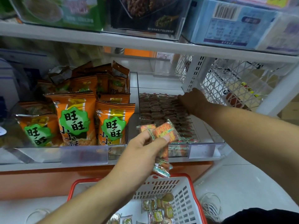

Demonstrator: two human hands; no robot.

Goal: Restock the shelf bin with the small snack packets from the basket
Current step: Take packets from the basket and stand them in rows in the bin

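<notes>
Shop shelf (145,44): left hand (142,147) pinching light, crinkly snack packets (165,135) by edges; right hand (192,101) pressing bin (202,148) stock, grip unclear.

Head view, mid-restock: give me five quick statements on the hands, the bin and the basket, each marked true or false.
1. The left hand grips several small packets. True.
2. The right hand holds a large orange bag. False: it reaches into the clear bin, onto the rows of small packets at the back right.
3. The basket is empty. False: small packets still lie in its bottom.
4. The large orange bags stand in the bin to the left of the clear bin. True.
5. The clear bin is filled to its front wall. False: bare floor shows along its right side, near the front.
</notes>
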